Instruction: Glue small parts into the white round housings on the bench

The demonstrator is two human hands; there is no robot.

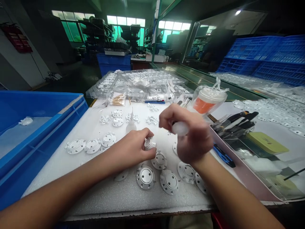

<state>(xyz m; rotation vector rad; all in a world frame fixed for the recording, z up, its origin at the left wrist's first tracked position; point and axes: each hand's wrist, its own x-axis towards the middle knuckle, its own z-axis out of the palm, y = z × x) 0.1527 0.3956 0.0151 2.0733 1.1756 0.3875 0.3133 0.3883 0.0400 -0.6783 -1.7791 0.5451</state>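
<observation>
My left hand (139, 146) pinches a small white plastic part (148, 143) with a round raised face between thumb and fingers, low over the foam-covered table. To its right and a little higher, my right hand (193, 133), blurred, is closed around a translucent white bottle (179, 128); only its rounded end shows. A similar squeeze bottle (131, 125) with a thin nozzle stands upright behind my left hand. In front of my hands lie several white disc parts (145, 176) with two dark dots each. More white discs (92, 145) lie to the left.
At the left stands a blue crate (71, 111). Cotton swabs (118, 99), a blue pen (154, 102) and clear trays of white parts (143, 76) lie behind. At the right are a bagged white tub (209, 98) and a box (252, 178) holding tools and a yellow-green sponge (267, 142).
</observation>
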